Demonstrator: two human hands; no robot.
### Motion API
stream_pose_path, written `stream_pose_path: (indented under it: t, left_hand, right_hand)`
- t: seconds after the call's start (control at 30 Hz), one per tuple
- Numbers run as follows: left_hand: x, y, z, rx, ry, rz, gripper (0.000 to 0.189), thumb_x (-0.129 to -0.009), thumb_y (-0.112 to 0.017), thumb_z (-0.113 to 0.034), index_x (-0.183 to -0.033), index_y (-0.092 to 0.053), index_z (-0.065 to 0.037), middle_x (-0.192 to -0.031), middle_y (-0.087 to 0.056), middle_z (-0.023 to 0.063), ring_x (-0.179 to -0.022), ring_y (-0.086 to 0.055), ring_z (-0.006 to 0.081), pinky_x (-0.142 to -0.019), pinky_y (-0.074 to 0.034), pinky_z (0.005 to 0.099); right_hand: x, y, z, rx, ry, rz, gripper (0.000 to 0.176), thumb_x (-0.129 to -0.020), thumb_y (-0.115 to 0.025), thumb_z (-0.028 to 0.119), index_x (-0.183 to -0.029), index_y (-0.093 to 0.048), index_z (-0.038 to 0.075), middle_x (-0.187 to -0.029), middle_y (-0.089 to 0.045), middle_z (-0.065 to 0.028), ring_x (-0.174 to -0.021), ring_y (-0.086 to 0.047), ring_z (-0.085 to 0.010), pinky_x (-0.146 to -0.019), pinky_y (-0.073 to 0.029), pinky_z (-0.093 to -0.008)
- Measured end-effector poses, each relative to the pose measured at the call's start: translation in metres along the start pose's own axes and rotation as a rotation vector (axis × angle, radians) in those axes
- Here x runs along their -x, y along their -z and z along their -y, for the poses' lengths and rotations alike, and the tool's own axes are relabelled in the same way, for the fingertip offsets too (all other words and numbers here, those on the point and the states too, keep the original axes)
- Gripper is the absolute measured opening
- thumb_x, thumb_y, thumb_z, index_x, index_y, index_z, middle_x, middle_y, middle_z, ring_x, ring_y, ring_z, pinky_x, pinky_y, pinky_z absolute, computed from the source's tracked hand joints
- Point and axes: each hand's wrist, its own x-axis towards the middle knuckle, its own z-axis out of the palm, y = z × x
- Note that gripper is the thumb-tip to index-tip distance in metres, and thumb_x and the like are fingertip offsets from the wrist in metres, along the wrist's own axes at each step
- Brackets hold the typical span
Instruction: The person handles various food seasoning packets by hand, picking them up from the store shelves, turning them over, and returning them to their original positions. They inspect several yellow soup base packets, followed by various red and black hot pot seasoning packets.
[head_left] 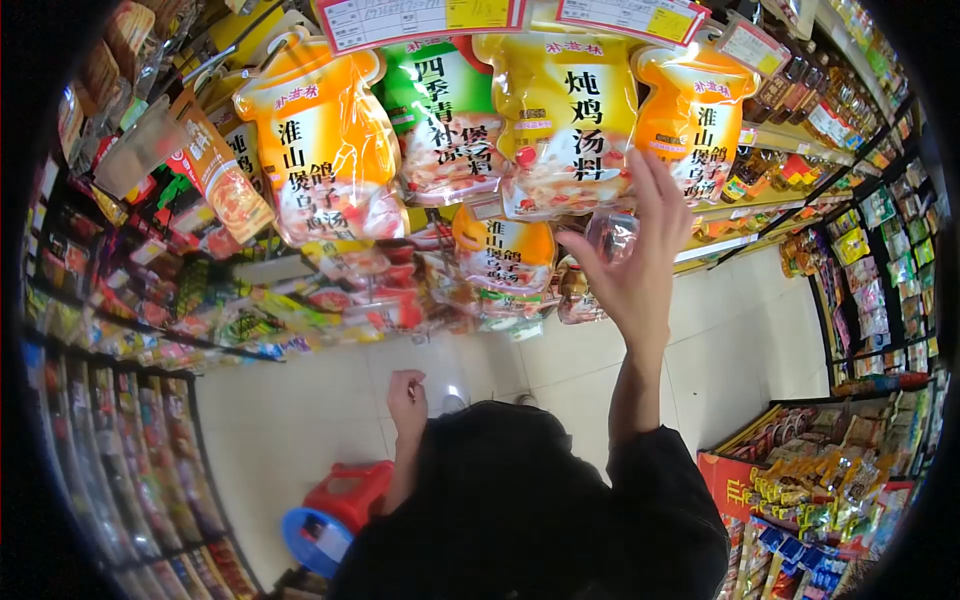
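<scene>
My right hand (637,262) is raised with its fingers spread, and the fingertips reach the lower right edge of a hanging yellow soup-mix bag (565,110). Between its thumb and fingers shows a small clear packet (612,236); I cannot tell whether the hand touches it. An orange bag (690,110) hangs just right of the hand, and a green and white bag (445,120) and a large orange bag (320,150) hang to the left. My left hand (407,396) is held low above the tiled floor, fingers curled, with nothing in it.
A red plastic stool (352,492) and a blue basket (308,538) stand on the floor at lower left. Packed shelves (110,440) line the left side. More snack shelves (830,480) fill the right, and an aisle runs between them.
</scene>
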Motion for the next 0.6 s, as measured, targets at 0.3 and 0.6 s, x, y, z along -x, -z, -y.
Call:
stream_pose_path:
  t: [0.3, 0.6]
  left_hand:
    - [0.138, -0.008, 0.241, 0.054, 0.82, 0.151, 0.012, -0.09, -0.061, -0.012, -0.095, -0.07, -0.007, -0.082, -0.069, 0.008, -0.073, -0.069, 0.0179, -0.056, -0.055, 0.032]
    - [0.16, -0.018, 0.229, -0.212, 0.429, 0.267, 0.01, -0.089, -0.064, -0.014, -0.095, -0.069, -0.007, -0.082, -0.072, 0.0103, -0.076, -0.071, 0.0237, -0.072, -0.056, 0.0379]
  right_hand:
    - [-0.008, -0.02, -0.009, -0.043, 0.002, -0.111, 0.072, -0.074, -0.087, 0.02, -0.139, -0.057, 0.012, -0.122, -0.063, -0.0085, -0.114, -0.055, -0.0288, -0.099, -0.039, -0.0453]
    - [0.0, 0.002, -0.01, -0.408, 0.019, -0.249, 0.067, -0.093, -0.071, 0.037, -0.138, -0.049, -0.007, -0.129, -0.055, -0.0164, -0.119, -0.054, -0.0242, -0.104, -0.044, -0.0376]
